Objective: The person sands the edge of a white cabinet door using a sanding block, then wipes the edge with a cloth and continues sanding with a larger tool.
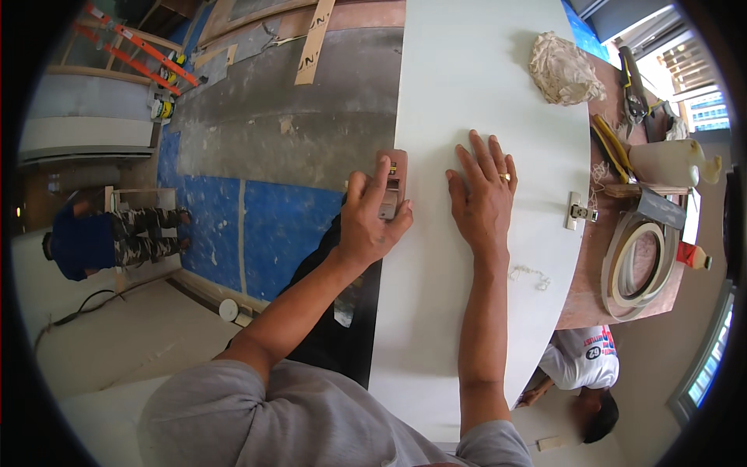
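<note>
A long white panel [428, 327] stretches away in front of me. My left hand [367, 214] is closed around a small reddish-brown hand plane [397, 165], which sits at the panel's left long edge. The index finger lies along the plane's top. To the right, my right hand [484, 194] rests flat on the panel with fingers spread, holding nothing. A metal cabinet hinge [577, 212] is fixed near the panel's right edge, and thin pale shavings [531, 275] lie on the white surface. The underside of the plane is hidden.
A crumpled cloth [564, 68] lies at the panel's far right. The side table [580, 300] carries pliers [613, 149], snips [634, 97], and coiled edge strip [622, 268]. One person [585, 362] is low at right, another [82, 237] at left. An orange ladder [140, 47] stands far left.
</note>
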`<move>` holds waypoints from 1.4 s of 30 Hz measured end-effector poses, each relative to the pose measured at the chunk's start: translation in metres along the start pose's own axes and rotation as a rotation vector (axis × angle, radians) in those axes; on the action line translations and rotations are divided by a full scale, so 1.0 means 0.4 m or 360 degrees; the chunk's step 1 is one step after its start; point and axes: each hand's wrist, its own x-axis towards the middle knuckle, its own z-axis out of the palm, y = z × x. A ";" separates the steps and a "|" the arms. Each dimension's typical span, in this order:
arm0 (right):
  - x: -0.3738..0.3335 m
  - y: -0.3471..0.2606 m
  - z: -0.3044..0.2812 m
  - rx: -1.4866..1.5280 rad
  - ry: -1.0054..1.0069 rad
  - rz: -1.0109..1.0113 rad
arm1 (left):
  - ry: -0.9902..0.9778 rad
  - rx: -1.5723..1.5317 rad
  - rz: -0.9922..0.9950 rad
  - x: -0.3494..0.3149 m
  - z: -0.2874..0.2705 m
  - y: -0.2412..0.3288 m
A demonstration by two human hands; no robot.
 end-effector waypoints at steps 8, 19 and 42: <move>0.000 0.007 -0.005 0.0047 -0.0002 -0.0010 | 0.0093 -0.0032 -0.0017 0.093 0.028 -0.014; 0.001 0.002 -0.012 0.0065 0.0000 0.0010 | 0.0220 0.0010 0.0044 0.240 0.069 -0.084; 0.001 0.004 -0.015 0.0105 -0.0009 0.0042 | 0.0428 0.0169 0.0223 0.501 0.153 -0.191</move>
